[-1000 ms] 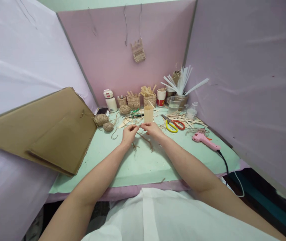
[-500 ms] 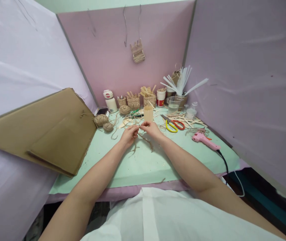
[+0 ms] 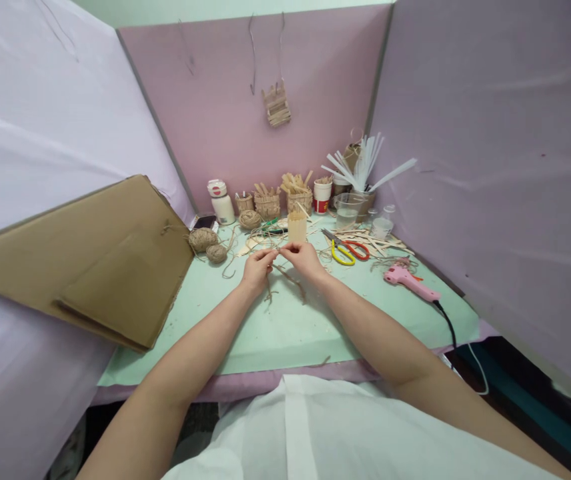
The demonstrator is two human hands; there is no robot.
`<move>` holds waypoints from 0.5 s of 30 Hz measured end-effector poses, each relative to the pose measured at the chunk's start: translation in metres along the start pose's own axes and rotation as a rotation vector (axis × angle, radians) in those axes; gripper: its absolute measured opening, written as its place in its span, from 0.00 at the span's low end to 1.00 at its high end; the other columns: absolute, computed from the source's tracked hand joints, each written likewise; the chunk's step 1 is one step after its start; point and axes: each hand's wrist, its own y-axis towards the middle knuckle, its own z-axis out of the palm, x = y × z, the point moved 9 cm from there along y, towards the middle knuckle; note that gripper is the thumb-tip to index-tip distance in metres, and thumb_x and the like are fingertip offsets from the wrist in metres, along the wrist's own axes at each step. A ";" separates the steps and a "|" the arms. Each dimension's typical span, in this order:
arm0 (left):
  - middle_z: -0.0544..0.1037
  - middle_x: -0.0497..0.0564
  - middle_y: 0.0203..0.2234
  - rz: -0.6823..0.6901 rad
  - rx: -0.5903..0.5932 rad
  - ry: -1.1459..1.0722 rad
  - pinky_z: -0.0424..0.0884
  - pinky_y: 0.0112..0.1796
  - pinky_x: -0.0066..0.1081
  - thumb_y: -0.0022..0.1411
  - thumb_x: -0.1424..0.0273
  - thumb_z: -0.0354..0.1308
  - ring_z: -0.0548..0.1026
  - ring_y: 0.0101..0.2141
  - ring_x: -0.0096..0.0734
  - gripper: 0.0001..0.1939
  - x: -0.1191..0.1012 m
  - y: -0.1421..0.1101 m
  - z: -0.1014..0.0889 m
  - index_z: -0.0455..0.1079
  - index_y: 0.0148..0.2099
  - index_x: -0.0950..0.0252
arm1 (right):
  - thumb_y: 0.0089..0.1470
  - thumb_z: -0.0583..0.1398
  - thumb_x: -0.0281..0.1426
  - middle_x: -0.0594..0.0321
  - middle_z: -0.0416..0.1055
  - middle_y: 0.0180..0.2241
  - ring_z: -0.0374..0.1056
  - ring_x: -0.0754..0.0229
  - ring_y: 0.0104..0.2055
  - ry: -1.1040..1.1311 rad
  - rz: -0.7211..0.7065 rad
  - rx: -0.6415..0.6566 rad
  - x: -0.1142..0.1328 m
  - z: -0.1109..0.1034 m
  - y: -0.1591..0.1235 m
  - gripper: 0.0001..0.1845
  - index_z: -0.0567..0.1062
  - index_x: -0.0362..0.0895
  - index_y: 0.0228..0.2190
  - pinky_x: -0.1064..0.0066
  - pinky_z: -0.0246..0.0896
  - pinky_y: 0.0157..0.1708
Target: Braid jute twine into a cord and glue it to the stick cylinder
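Close together over the middle of the table, my left hand and my right hand nearly meet at the fingertips. Both are closed in a pinch on a length of brown twine. Frayed twine ends hang below the fingers toward the tabletop. The exact spot where the fingers grip is too small to make out. Just beyond my right hand stands a small panel of pale wooden sticks. Loose twine and wood pieces lie behind my hands.
Scissors and a pink glue gun lie to the right. Twine balls and a cardboard sheet are at left. Stick-filled baskets, a white bottle and a clear cup line the back.
My left fingers have shifted slightly, and the hanging twine ends have moved a little. Both hands stay together in the same place.
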 end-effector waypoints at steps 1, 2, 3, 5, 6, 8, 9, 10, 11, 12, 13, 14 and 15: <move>0.65 0.44 0.19 -0.039 0.017 -0.054 0.48 0.19 0.21 0.39 0.66 0.68 0.59 0.20 0.16 0.14 0.003 0.000 0.002 0.70 0.27 0.68 | 0.42 0.60 0.35 0.62 0.72 0.25 0.66 0.62 0.29 -0.012 -0.023 -0.009 0.001 0.000 0.000 0.10 0.75 0.41 0.24 0.70 0.59 0.33; 0.65 0.44 0.20 -0.083 0.042 -0.107 0.47 0.18 0.21 0.39 0.67 0.69 0.58 0.20 0.16 0.14 0.006 0.000 0.004 0.69 0.27 0.68 | 0.43 0.59 0.35 0.62 0.72 0.25 0.65 0.62 0.29 -0.023 -0.049 -0.015 0.003 0.001 -0.001 0.09 0.75 0.41 0.24 0.70 0.59 0.33; 0.64 0.44 0.20 -0.125 0.071 -0.152 0.47 0.18 0.20 0.39 0.67 0.69 0.58 0.19 0.15 0.15 0.008 0.000 0.007 0.68 0.27 0.68 | 0.43 0.59 0.35 0.62 0.72 0.25 0.65 0.62 0.29 -0.032 -0.072 -0.017 0.004 0.001 -0.001 0.09 0.75 0.41 0.24 0.70 0.59 0.33; 0.64 0.43 0.20 -0.174 0.128 -0.190 0.45 0.18 0.20 0.39 0.67 0.69 0.56 0.18 0.14 0.16 0.011 -0.001 0.012 0.67 0.28 0.68 | 0.44 0.58 0.34 0.63 0.72 0.25 0.65 0.63 0.29 -0.032 -0.094 -0.012 0.006 0.003 -0.002 0.09 0.75 0.41 0.24 0.71 0.59 0.33; 0.65 0.43 0.20 -0.170 0.150 -0.178 0.45 0.18 0.20 0.39 0.66 0.69 0.55 0.17 0.14 0.16 0.010 -0.002 0.013 0.67 0.29 0.68 | 0.44 0.58 0.35 0.63 0.71 0.25 0.64 0.63 0.29 -0.025 -0.088 -0.009 0.006 0.003 -0.002 0.09 0.74 0.41 0.24 0.71 0.58 0.33; 0.66 0.44 0.20 -0.123 0.183 -0.095 0.45 0.18 0.22 0.42 0.64 0.68 0.54 0.17 0.14 0.16 0.006 -0.003 0.015 0.68 0.29 0.68 | 0.45 0.57 0.35 0.64 0.70 0.24 0.63 0.64 0.28 -0.009 -0.050 -0.010 0.004 0.002 -0.001 0.10 0.73 0.41 0.24 0.71 0.58 0.33; 0.67 0.44 0.20 -0.091 0.192 -0.027 0.45 0.18 0.22 0.43 0.63 0.67 0.53 0.17 0.14 0.16 0.004 -0.003 0.016 0.69 0.29 0.68 | 0.45 0.57 0.35 0.64 0.69 0.24 0.62 0.64 0.28 -0.007 -0.027 -0.008 0.002 0.001 0.000 0.10 0.72 0.41 0.24 0.72 0.57 0.32; 0.67 0.45 0.20 -0.058 0.194 0.056 0.46 0.19 0.23 0.45 0.62 0.66 0.53 0.17 0.15 0.15 0.002 -0.005 0.016 0.69 0.29 0.68 | 0.45 0.56 0.35 0.65 0.68 0.23 0.62 0.64 0.27 -0.015 -0.010 -0.004 0.000 0.001 0.001 0.10 0.71 0.41 0.23 0.72 0.57 0.31; 0.68 0.45 0.19 -0.023 0.191 0.146 0.47 0.19 0.24 0.45 0.61 0.65 0.54 0.17 0.16 0.15 0.000 -0.006 0.017 0.70 0.28 0.68 | 0.46 0.55 0.35 0.65 0.67 0.22 0.61 0.64 0.27 -0.033 0.000 -0.009 -0.001 -0.001 0.002 0.09 0.70 0.42 0.22 0.72 0.56 0.31; 0.68 0.46 0.19 0.011 0.191 0.235 0.49 0.20 0.24 0.46 0.61 0.64 0.55 0.18 0.17 0.14 -0.003 -0.007 0.018 0.71 0.28 0.68 | 0.46 0.55 0.34 0.66 0.67 0.22 0.60 0.64 0.27 -0.059 0.006 -0.032 -0.003 -0.004 0.004 0.09 0.70 0.42 0.21 0.72 0.56 0.30; 0.68 0.46 0.18 0.045 0.197 0.313 0.50 0.21 0.25 0.46 0.61 0.64 0.57 0.19 0.19 0.14 -0.006 -0.009 0.020 0.72 0.27 0.68 | 0.46 0.54 0.33 0.66 0.66 0.22 0.60 0.64 0.27 -0.084 0.013 -0.076 -0.005 -0.009 0.005 0.09 0.69 0.42 0.21 0.73 0.55 0.30; 0.69 0.46 0.18 0.073 0.213 0.374 0.52 0.22 0.25 0.47 0.61 0.63 0.58 0.19 0.20 0.13 -0.008 -0.011 0.023 0.72 0.27 0.68 | 0.46 0.53 0.33 0.66 0.66 0.22 0.60 0.64 0.28 -0.105 0.023 -0.134 -0.008 -0.015 0.006 0.08 0.68 0.43 0.20 0.73 0.55 0.30; 0.69 0.47 0.18 0.091 0.238 0.415 0.52 0.23 0.26 0.47 0.61 0.63 0.59 0.20 0.21 0.13 -0.009 -0.013 0.027 0.73 0.27 0.68 | 0.46 0.53 0.33 0.66 0.65 0.22 0.60 0.64 0.28 -0.115 0.039 -0.194 -0.011 -0.021 0.007 0.08 0.67 0.43 0.20 0.73 0.55 0.30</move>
